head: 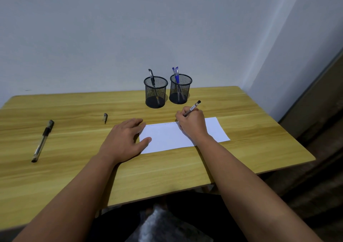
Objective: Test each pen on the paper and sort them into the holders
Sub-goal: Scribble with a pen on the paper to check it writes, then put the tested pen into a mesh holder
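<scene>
**Writing a test line at the far edge of the paper**

From the head camera, looking down over my own forearms: my right hand [192,123] sits on the far part of the white paper [167,136], its fingers curled round a clear-barrelled pen [193,108] and pinching it low on the barrel. The pen's dark cap end points up and to the far right; its tip is hidden behind my knuckles, so I cannot tell whether it touches the sheet. Faint scribbles run along the far edge of the paper, just left of this hand.

My left hand [126,139] lies flat on the desk [74,167] at the paper's left end. Its fingers are straight and close together, reaching toward the far left corner of the sheet, and the thumb is spread apart from them and presses on the paper's left part.

Beyond the paper, near the far edge of the desk, stand two black mesh holders just beside each other. The left holder [155,93] has one black pen [152,77] leaning in it. The right holder [180,90] has blue pens [176,74] in it, their caps sticking above the rim.

Well to the left, a capped black-and-clear pen [43,141] lies on the desk, running near to far. Between it and my left hand lies a small dark pen cap [105,117], apart from both.

A pale wall [130,28] rises behind the desk.
</scene>
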A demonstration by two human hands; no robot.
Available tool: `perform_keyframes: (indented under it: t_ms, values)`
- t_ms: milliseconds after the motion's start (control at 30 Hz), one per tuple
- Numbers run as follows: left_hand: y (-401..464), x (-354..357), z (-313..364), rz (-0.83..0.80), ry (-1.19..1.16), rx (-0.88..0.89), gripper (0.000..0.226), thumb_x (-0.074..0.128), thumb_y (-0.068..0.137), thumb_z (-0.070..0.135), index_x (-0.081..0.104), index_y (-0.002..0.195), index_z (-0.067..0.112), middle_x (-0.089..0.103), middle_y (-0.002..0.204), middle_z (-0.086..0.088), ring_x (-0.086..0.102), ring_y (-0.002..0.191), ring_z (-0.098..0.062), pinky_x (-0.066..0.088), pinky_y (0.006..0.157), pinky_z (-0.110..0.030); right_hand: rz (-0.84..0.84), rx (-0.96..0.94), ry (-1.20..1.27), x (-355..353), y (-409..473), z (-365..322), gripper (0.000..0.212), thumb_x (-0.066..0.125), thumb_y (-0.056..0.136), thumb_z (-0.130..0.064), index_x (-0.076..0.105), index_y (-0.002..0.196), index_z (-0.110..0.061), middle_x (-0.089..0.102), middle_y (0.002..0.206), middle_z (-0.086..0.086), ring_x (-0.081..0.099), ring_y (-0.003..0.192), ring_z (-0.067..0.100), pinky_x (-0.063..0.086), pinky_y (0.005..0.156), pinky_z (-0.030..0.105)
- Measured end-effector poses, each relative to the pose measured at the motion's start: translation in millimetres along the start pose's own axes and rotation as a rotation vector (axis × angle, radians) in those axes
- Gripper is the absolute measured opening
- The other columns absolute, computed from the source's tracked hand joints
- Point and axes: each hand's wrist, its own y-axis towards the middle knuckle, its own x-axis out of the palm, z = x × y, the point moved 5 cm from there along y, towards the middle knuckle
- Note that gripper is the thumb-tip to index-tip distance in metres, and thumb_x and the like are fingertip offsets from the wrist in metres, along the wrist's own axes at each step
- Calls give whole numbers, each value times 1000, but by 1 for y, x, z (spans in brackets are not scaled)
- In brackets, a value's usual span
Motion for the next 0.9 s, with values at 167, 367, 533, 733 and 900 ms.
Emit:
perform_keyframes:
  t_ms: [167,367,533,733,900]
  values:
    - [0,1,-1,-10,-1,-7,72,46,87,68,58,142,23,50,152,5,42,143,-16,38,114,-44,23,-41,-60,-4,0,-3,42,69,95,-18,51,59,-7,49,50,3,56,51,40,54,51,41]
    - [0,1,0,-6,-6,-1,72,45,87,68,59,141,22,51,152,4,42,143,-17,38,113,-45,22,-35,-53,-2,0,-2,43,66,90,-16,44,54,-17,41,49,-1,46,49,26,46,51,38]
    - [0,2,-1,-9,-1,-2,73,44,87,69,58,142,23,50,153,4,41,144,-17,37,114,-45,37,-56,-82,-4,-2,-6,44,65,93,-12,43,56,-17,43,52,2,47,50,27,48,49,39]
    - [0,2,-1,-9,0,-2,74,44,87,69,58,142,23,50,153,4,41,144,-17,37,114,-45,21,-44,-82,-5,-3,-8,48,64,95,-10,40,55,-20,41,52,-1,43,51,24,42,52,34]
    - [1,3,-2,-4,-5,1,73,45,86,69,59,141,22,51,152,3,42,144,-17,38,113,-47,52,-37,-68,-7,-8,-13,55,64,99,-6,38,54,-23,37,47,-12,36,46,9,37,54,27]
